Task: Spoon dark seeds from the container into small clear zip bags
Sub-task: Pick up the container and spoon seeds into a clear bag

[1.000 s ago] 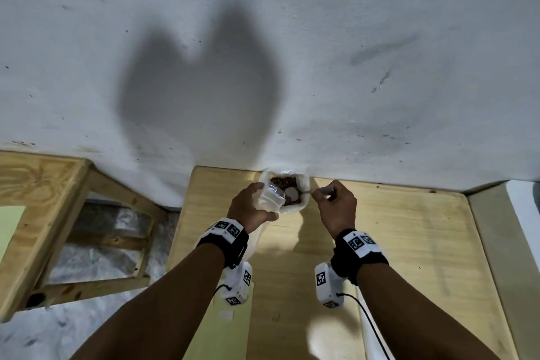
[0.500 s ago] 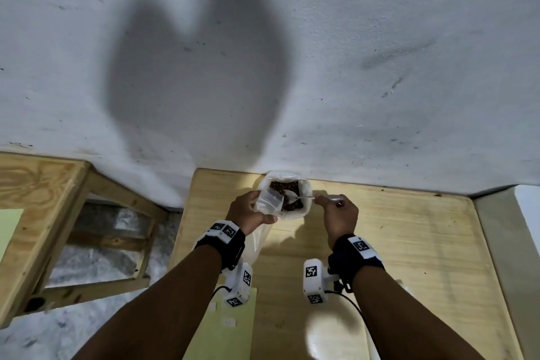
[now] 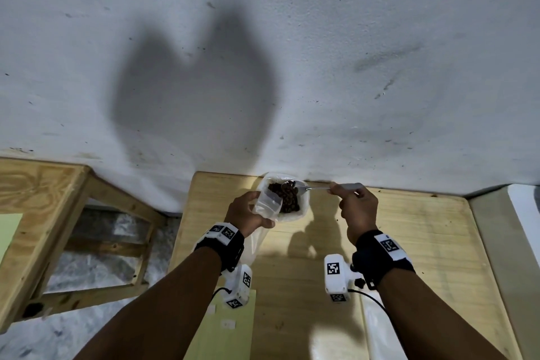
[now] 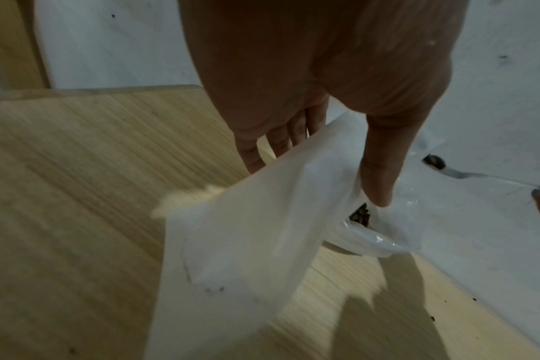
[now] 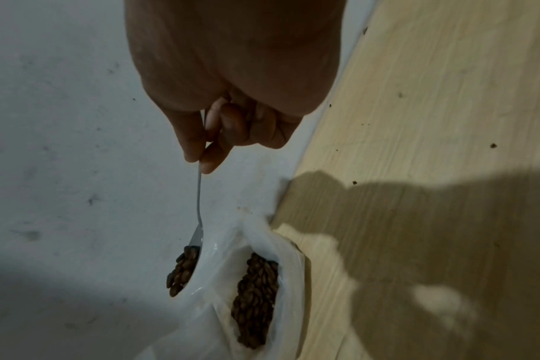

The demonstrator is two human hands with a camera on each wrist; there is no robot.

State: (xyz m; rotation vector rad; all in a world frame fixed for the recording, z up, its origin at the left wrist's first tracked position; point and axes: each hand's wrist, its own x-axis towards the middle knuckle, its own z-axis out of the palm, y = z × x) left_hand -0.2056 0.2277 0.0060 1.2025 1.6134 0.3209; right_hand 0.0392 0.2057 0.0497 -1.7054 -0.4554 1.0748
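Right hand (image 3: 355,207) is pinching the thin handle of a spoon (image 5: 197,207) between thumb and fingertips, other fingers curled in. The spoon bowl is heaped with dark seeds (image 5: 182,270) and sits up over the far rim of the container (image 3: 302,207), which is lined with white plastic and has more seeds inside. It stands at the far edge of the table (image 3: 409,242), right by the wall (image 3: 292,52). Left hand (image 3: 248,213) holds a small clear bag (image 3: 267,204) just left of the container, thumb on one side, fingers behind. Can't tell if the bag's mouth is open.
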